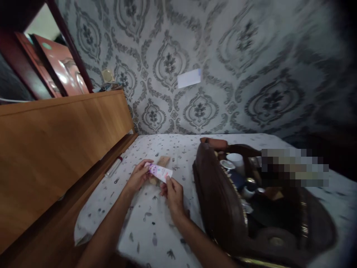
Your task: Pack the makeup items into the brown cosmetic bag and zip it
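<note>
Between my two hands is a white tube (161, 171) with a purple and pink print. Its purple end sits in the fingers of my left hand (138, 174). My right hand (175, 193) pinches the flat white end. Just behind the tube, a tan item (164, 160) lies on the patterned sheet, partly hidden by the tube and fingers. To the right of my right hand stands a large brown bag (217, 201), unzipped, with a white jar (235, 162) and several small containers inside.
A wooden bed board (64, 145) runs along the left. By it on the sheet (156, 238) lies a slim clear item with a red end (113, 166). A patterned wall (192, 41) rises behind. Beyond the bag, a patch is blurred out.
</note>
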A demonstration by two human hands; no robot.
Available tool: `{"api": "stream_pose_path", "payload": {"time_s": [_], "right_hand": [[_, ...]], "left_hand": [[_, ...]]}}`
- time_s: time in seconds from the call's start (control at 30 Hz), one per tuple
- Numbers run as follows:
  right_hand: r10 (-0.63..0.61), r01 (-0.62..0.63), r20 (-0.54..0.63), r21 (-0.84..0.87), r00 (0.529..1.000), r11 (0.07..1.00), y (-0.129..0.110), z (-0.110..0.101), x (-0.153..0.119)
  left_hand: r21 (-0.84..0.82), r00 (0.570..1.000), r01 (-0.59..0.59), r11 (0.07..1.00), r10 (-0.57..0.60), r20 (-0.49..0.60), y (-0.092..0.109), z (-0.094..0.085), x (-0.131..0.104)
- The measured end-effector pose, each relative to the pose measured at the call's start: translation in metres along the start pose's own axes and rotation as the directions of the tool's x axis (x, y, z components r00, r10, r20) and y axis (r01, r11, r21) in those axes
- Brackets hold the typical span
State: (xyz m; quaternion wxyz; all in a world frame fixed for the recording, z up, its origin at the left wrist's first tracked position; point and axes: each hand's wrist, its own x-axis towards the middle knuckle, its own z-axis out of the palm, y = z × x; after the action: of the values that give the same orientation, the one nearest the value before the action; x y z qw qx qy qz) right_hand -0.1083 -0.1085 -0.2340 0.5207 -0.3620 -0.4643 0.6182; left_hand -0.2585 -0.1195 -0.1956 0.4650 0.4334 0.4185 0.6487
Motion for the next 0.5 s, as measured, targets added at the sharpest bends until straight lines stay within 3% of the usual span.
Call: {"api": "stream_pose_path", "payload": {"time_s": [0.13,0.33,0.5], "right_hand": [[0.026,-0.025,-0.024,0.069,0.999,0.997,-0.001,0.007,-0.002],[0.017,-0.012,-0.038,0.126,0.999,0.992,0.002,0.013,-0.002],[0.022,-0.018,-0.024,0.134,0.999,0.991,0.003,0.013,-0.003]], "left_hand": [[0.041,0.985,-0.146,0.988,0.149,-0.086,0.024,0.021,0.008],[0.096,0.957,-0.289,0.953,0.286,0.04,0.082,0.087,0.039],[0.149,0.949,-0.313,0.938,0.301,0.094,0.104,0.14,0.053]]}}
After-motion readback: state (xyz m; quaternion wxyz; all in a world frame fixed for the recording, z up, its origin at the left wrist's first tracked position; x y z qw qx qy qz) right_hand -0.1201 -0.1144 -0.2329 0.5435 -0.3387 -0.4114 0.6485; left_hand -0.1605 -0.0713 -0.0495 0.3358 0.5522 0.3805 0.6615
